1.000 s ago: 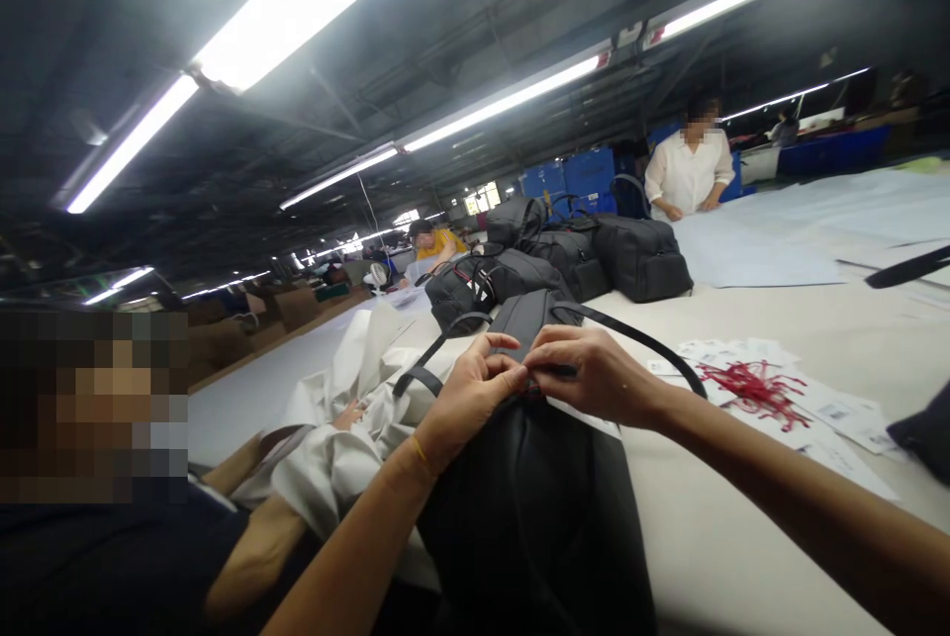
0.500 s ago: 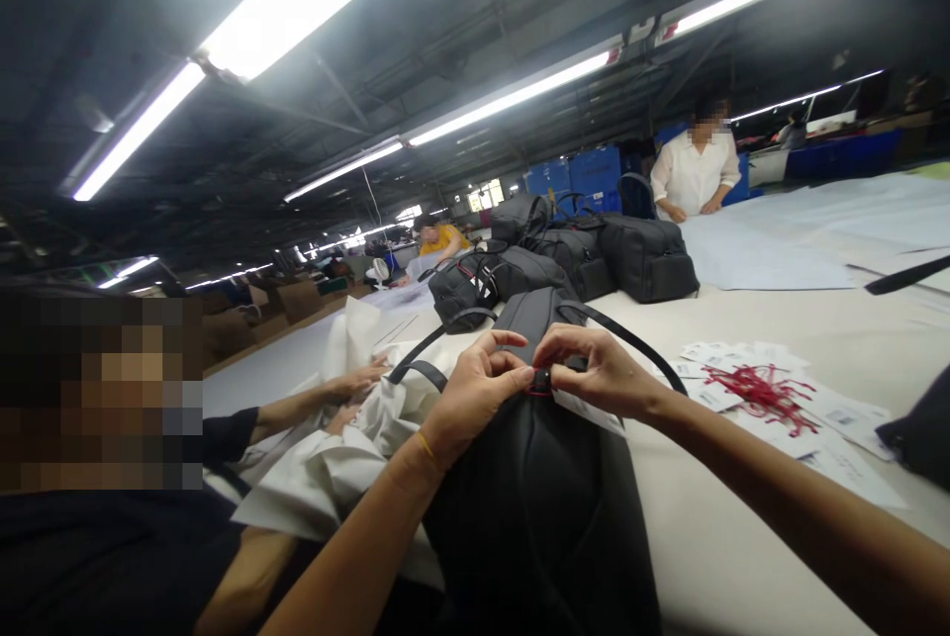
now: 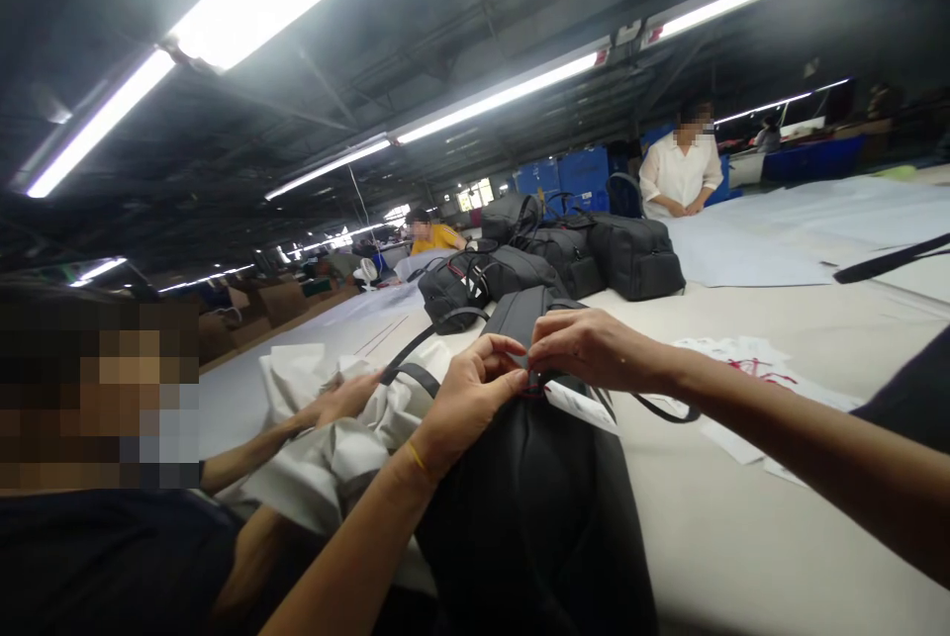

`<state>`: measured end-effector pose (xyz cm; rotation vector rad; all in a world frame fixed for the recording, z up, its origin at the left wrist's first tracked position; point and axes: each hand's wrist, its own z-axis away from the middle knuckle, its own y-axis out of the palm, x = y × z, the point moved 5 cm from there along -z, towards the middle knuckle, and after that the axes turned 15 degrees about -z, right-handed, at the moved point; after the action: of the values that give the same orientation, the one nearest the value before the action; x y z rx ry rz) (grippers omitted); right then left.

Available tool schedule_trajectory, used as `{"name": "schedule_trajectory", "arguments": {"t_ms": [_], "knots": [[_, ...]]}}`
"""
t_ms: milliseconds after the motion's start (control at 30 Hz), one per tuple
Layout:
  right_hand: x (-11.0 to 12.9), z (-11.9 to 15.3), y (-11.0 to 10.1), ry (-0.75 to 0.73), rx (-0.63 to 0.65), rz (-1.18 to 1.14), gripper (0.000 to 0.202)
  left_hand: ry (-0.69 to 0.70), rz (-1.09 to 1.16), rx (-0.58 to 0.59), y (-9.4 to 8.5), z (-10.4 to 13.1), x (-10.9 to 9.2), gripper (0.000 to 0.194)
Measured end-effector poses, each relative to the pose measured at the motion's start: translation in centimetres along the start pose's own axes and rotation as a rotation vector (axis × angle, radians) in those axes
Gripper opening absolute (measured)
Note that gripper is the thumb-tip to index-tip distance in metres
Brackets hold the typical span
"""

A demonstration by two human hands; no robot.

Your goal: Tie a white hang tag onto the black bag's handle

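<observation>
A black bag stands on end in front of me, its handle strap lying off to the left. My left hand is at the top of the bag, thumb and forefinger pinched at a red string beside a small dark fitting. Close against it, my right hand has its fingers pressed together; what they hold is hidden. A white hang tag hangs by the fitting, below the right hand.
Several black bags stand farther up the pale table. White tags with red strings lie at right. On the left, a co-worker's hands handle crumpled white paper. Another person in white stands beyond.
My right hand has shifted up and left, its fingers drawn closer together over the fitting. The tag now shows more fully. The co-worker's hand has moved across the white paper.
</observation>
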<state>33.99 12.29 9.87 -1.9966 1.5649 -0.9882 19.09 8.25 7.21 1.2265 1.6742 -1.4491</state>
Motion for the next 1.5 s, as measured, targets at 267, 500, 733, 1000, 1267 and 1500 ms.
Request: {"name": "schedule_trajectory", "arguments": {"t_ms": [267, 500, 733, 1000, 1267, 1500], "knots": [[-2.1, 0.5, 0.8, -0.068, 0.024, 0.106, 0.029, -0.015, -0.054, -0.026, -0.2, -0.6, 0.6, 0.033], [-2.9, 1.0, 1.8, -0.088, -0.091, 0.237, 0.032, -0.07, 0.03, -0.05, -0.5, -0.8, 1.3, 0.041], [-2.0, 1.0, 0.8, 0.021, -0.068, 0.105, 0.023, -0.059, 0.026, -0.057, -0.5, -0.6, 1.0, 0.044], [-0.9, 2.2, 0.7, -0.03, -0.111, 0.307, 0.026, -0.045, -0.009, 0.019, 0.2, -0.6, 0.5, 0.039], [-3.0, 1.6, 1.3, 0.027, -0.123, 0.284, 0.018, -0.059, -0.019, -0.016, -0.3, -0.7, 0.9, 0.038], [3.1, 7.1, 0.6, 0.065, -0.581, 0.193, 0.028, -0.054, 0.046, -0.049, -0.8, 0.0, 1.1, 0.045]]}}
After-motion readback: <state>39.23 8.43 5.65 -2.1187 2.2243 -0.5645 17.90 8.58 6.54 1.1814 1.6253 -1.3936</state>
